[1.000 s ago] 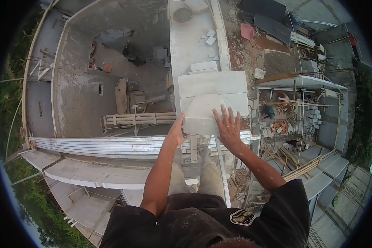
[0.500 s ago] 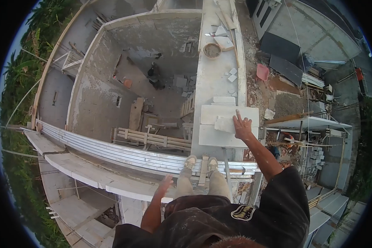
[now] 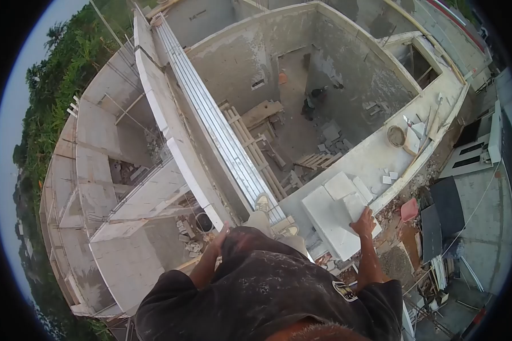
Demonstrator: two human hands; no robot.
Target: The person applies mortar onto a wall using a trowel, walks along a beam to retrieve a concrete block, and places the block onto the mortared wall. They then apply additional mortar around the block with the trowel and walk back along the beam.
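White lightweight concrete blocks (image 3: 320, 219) lie stacked on top of the wall, right of my feet. A smaller cut piece of block (image 3: 354, 208) sits over them. Bent round the near right edge of this piece are the fingers of my right hand (image 3: 363, 224); the thumb side is partly hidden. My left hand (image 3: 216, 243) hangs by my left hip at the hem of the dark shirt. It holds nothing that I can see, and its fingers are stretched out. My shoes (image 3: 261, 203) stand by the metal channels.
Long metal channels (image 3: 210, 116) run along the wall edge, beside a deep room where another person (image 3: 309, 102) is below. A round mortar bowl (image 3: 396, 136) and block offcuts (image 3: 388, 178) lie further along the wall top. The ground drops away on the right.
My view has turned left. My right hand has gone from lying on the cut piece to gripping its edge, and the piece has shifted. My left hand has drawn in to my hip.
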